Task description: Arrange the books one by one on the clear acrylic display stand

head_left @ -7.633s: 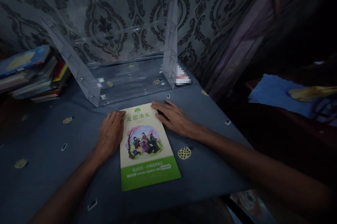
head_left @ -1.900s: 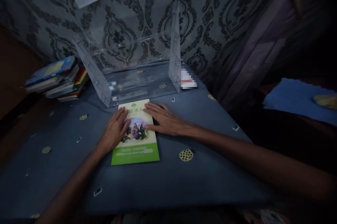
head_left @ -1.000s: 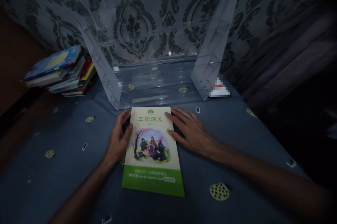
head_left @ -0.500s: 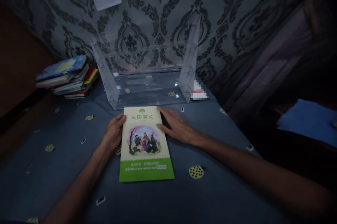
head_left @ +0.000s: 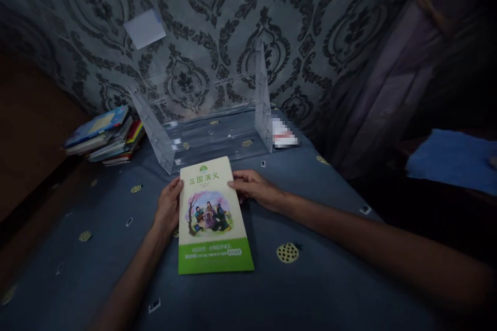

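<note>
Between my two hands is a book [head_left: 209, 217] with a cream and green cover, its picture side facing up. My left hand [head_left: 170, 204] grips its left edge, thumb on the cover and the other fingers mostly hidden beneath. On the opposite edge my right hand [head_left: 258, 188] pinches the book near its upper corner, thumb on top and fingers partly behind. Just beyond the book stands a clear plastic rack [head_left: 264, 108] with two side panels joined by see-through shelves.
A stack of books [head_left: 103, 134] lies at the left back of the blue patterned cloth [head_left: 322, 279]. A white item with a red band [head_left: 283, 133], blurred out, sits right of the rack. Behind is a patterned wall [head_left: 217, 20] with a white card [head_left: 145, 29]; a blue cloth [head_left: 450, 160] lies far right.
My right hand has gone from lying spread along the book's edge to pinching it. The book's far end has tipped up slightly. The view has also shifted and turned a little.
</note>
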### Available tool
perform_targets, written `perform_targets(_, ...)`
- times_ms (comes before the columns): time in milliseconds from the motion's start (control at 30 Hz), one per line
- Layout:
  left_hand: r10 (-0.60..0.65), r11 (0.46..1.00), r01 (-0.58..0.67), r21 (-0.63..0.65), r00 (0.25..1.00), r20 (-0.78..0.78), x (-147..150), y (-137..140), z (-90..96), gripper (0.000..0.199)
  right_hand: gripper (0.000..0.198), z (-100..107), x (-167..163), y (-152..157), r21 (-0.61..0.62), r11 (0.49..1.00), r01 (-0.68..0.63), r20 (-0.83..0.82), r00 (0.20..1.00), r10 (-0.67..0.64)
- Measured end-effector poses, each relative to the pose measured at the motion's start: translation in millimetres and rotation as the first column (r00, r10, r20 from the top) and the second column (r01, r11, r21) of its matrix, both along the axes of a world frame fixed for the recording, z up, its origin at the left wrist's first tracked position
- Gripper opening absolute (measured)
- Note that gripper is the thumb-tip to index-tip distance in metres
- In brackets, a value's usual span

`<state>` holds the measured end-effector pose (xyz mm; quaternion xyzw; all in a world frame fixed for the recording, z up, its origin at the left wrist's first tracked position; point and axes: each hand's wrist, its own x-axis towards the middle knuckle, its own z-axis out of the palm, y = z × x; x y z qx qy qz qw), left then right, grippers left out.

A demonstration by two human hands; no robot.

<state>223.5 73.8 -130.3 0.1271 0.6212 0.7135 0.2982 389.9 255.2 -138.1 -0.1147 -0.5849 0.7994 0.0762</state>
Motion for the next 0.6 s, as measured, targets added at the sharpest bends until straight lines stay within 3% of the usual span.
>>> perform_targets(67,-0.024,0.995,0.005,-0.097,0.981,-0.194,1.8,-1.7,1.4,0.048,0.026,2.2,1.2,-2.2,0.000,1.000,0.030,0.029,0.999,-0.030)
perform_targets(100,-0.038,0.988,-0.019,-0.156,0.936,-0.351,4.5,-3.1,3.7,0.050,0.022,2.8,1.4,-3.7,0.007,0.999,0.046,0.045,0.998,-0.046)
perform_targets(133,-0.065,0.975,-0.057,-0.215,0.851,-0.521,8.7,-4.7,6.9,0.050,0.018,3.1,1.4,-5.3,0.014,0.998,0.066,0.062,0.996,-0.066)
perform_targets(200,-0.187,0.938,-0.119,-0.324,0.612,-0.768,21.7,-7.6,15.4,0.044,0.013,3.4,0.9,-8.9,0.019,0.995,0.103,0.089,0.991,-0.104)
perform_targets(267,-0.363,0.892,-0.090,-0.443,0.443,-0.820,39.1,-8.1,24.7,0.038,0.011,4.1,0.7,-12.7,0.016,0.991,0.131,0.100,0.986,-0.132)
perform_targets(333,-0.493,0.843,-0.034,-0.537,0.354,-0.795,56.5,-5.6,33.2,0.041,0.011,5.7,2.1,-16.5,0.007,0.989,0.149,0.094,0.984,-0.149)
perform_targets(467,-0.626,0.756,-0.010,-0.655,0.282,-0.727,76.2,3.1,49.6,0.048,0.025,11.1,11.6,-23.9,-0.104,0.985,0.137,0.060,0.990,-0.131)
perform_targets(600,-0.661,0.720,0.083,-0.689,0.386,-0.643,76.4,5.5,66.4,0.049,0.049,13.2,22.4,-30.2,-0.195,0.980,0.047,-0.054,0.997,-0.059)
